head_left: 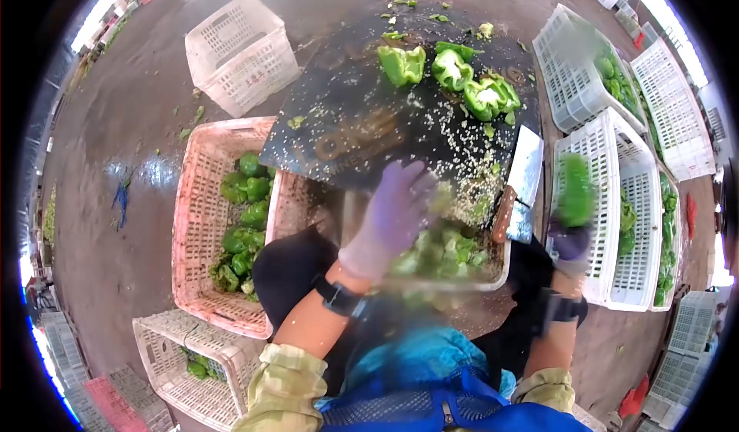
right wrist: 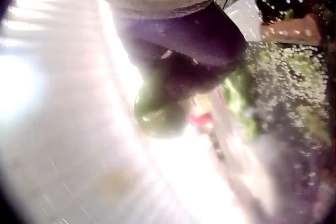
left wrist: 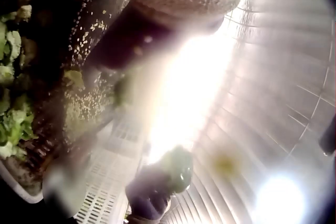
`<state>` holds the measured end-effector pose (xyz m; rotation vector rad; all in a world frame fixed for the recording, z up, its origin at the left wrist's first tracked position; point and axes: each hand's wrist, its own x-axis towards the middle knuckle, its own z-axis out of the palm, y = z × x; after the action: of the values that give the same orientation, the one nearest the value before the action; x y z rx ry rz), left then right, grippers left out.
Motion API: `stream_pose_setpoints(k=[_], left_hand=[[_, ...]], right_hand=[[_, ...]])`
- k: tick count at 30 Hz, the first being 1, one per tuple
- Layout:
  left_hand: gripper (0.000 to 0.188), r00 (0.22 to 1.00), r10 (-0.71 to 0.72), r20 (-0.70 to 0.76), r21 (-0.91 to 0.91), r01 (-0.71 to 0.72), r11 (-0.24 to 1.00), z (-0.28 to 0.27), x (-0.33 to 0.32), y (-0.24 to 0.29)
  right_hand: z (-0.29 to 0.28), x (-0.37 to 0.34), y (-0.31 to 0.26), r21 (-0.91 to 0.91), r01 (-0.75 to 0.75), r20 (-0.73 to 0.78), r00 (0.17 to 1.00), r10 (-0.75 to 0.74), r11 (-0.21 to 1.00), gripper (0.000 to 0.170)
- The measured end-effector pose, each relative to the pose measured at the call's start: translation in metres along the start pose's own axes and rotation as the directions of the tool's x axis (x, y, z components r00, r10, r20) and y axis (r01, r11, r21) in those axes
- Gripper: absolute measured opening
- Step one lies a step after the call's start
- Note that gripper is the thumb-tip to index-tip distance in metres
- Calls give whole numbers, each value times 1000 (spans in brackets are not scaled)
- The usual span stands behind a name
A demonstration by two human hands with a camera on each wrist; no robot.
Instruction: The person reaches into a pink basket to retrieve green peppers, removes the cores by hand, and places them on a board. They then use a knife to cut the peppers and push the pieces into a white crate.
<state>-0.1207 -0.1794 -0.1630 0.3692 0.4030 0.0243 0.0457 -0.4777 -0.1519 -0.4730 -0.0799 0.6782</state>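
Note:
My gloved right hand [head_left: 571,241] grips a green pepper [head_left: 576,189] beside the white crates; the right wrist view shows the purple fingers [right wrist: 184,40] curled round this pepper [right wrist: 160,111]. Over the near edge of the dark board [head_left: 339,85], my left hand [head_left: 396,209] is blurred, with its fingers extended; a yellow-green blur lies by its fingertips. Cut green peppers [head_left: 489,97] lie at the board's far side among scattered seeds. A cleaver [head_left: 526,155] with a wooden handle rests at the board's right edge. Below the left hand, a tray [head_left: 496,284] holds green scraps.
A pink crate [head_left: 185,224] with green peppers stands left of the board, a white crate [head_left: 246,66] beyond it. Another white crate [head_left: 154,339] is at lower left. At the right stand several white crates [head_left: 596,274], some holding peppers.

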Motion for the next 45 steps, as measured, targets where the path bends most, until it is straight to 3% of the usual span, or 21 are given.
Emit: stream_pose_setpoints(k=[3, 4, 6, 7, 8, 9, 10, 12, 16, 17, 20, 26, 30, 32, 33, 35, 37, 39, 42, 43, 45], left_hand=[[54, 982, -65, -178, 1, 66, 998, 3, 1, 1], [53, 972, -83, -218, -5, 84, 996, 1, 2, 0], [49, 972, -73, -223, -48, 64, 997, 1, 7, -1], [49, 975, -55, -216, -46, 46, 998, 2, 8, 0], [48, 977, -38, -210, -42, 30, 999, 5, 8, 2], [48, 984, 11, -176, -7, -12, 1000, 10, 6, 3], [47, 985, 12, -173, -17, -15, 1000, 9, 7, 3], [47, 985, 21, -170, -36, -27, 999, 5, 9, 3], [46, 974, 5, -228, -29, -12, 999, 7, 10, 7], [45, 971, 34, -238, 66, -19, 998, 14, 8, 10], [43, 967, -11, -255, -74, -8, 997, 4, 12, 8], [38, 974, -31, -223, -37, 23, 999, 8, 13, 3], [40, 965, -48, -256, -79, 29, 996, 15, 9, -2], [41, 999, 53, -13, -48, -54, 997, 8, 10, -7], [43, 989, 102, 108, -48, -97, 994, 5, 10, -9], [32, 990, -103, 91, -341, 128, 931, -10, 13, -13], [29, 998, -10, 55, 44, 7, 999, 3, -4, -14], [30, 960, -164, 226, -152, 202, 968, -3, -4, -13], [29, 958, -107, 268, -55, 126, 991, -8, -7, -22], [29, 950, -106, 295, -54, 127, 990, -8, -8, -21], [30, 959, 63, 277, 171, -114, 979, -6, -13, -18]], right_hand=[[20, 2, -59, 445, 151, 304, 902, -308, 883, 68], [32, 3, -59, 406, 359, 200, 862, -465, 841, 70], [21, 30, -76, 139, 115, 345, 925, -157, 984, 72], [25, 50, -65, -214, 247, 127, 966, -224, 945, 67], [46, 76, -39, -558, 263, -61, 933, -355, 788, 61], [44, 106, -24, -886, 210, 94, 954, -284, 414, 55], [41, 133, -10, -980, 183, 192, 971, -143, -76, 50], [67, 167, 20, -558, 169, 281, 960, 7, -812, 47], [50, 237, 50, -385, 123, 77, 992, 101, -915, 38], [52, 243, 55, -352, 109, 82, 993, 86, -930, 38], [63, 248, 60, -262, 128, 53, 992, 118, -957, 39], [67, 202, 67, -715, -104, -142, 990, -2, -691, 50], [55, 120, 93, -992, -58, -39, 985, 169, 110, 65], [58, 72, 119, -917, -174, -66, 953, 295, 359, 67], [91, 49, 127, -908, -241, -94, 914, 396, 341, 69], [97, 30, 132, -873, -321, -135, 882, 452, 367, 66], [115, 22, 121, -729, -526, -205, 778, 594, 438, 60], [131, 14, 116, -739, -554, -232, 744, 627, 383, 55], [126, 14, 116, -868, -495, -347, 664, 663, 42, 49], [124, 9, 122, -872, -485, -321, 664, 675, 63, 46], [134, 2, 129, -816, -545, -317, 700, 640, 192, 44]])
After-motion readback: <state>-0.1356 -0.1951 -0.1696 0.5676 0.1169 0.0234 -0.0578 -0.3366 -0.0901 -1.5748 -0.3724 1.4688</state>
